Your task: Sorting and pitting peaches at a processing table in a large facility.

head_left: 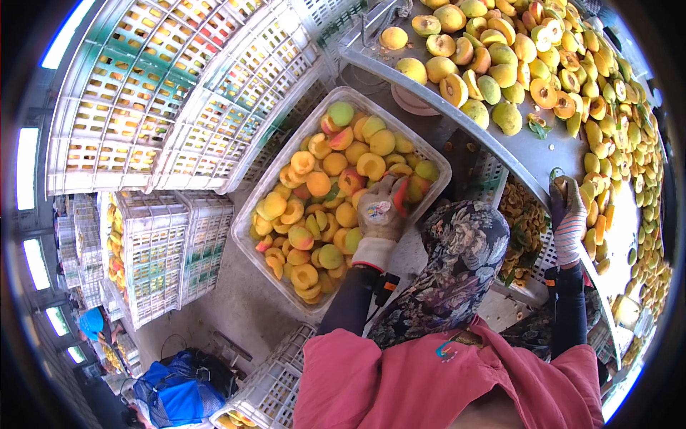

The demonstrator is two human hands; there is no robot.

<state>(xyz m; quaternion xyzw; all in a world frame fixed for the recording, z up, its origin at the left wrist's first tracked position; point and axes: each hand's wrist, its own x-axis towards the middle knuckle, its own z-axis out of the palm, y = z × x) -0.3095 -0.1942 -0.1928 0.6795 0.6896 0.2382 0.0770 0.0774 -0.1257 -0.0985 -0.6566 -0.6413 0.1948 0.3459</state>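
My gloved left hand (pixel 381 210) reaches into a white plastic crate (pixel 248 215) full of whole and halved yellow-orange peaches or apricots (pixel 335 163). Its fingertips are down among the fruit at the crate's right side, and whether they grip a piece cannot be told. At the metal table's near edge, my gloved right hand (pixel 567 206) is closed around a small tool (pixel 557 174) with a green-edged tip, partly hidden by the fingers. Beyond that hand, many halved and whole fruits (pixel 541 91) are heaped on the metal table (pixel 563 151).
Tall stacks of white and green plastic crates (pixel 134 96) stand at left. Below the table sits a crate of brown-orange fruit pieces (pixel 517 236). My knee in floral cloth (pixel 471 236) is between the crates. A blue bag (pixel 177 389) lies lower left; a person (pixel 94 324) bends farther off.
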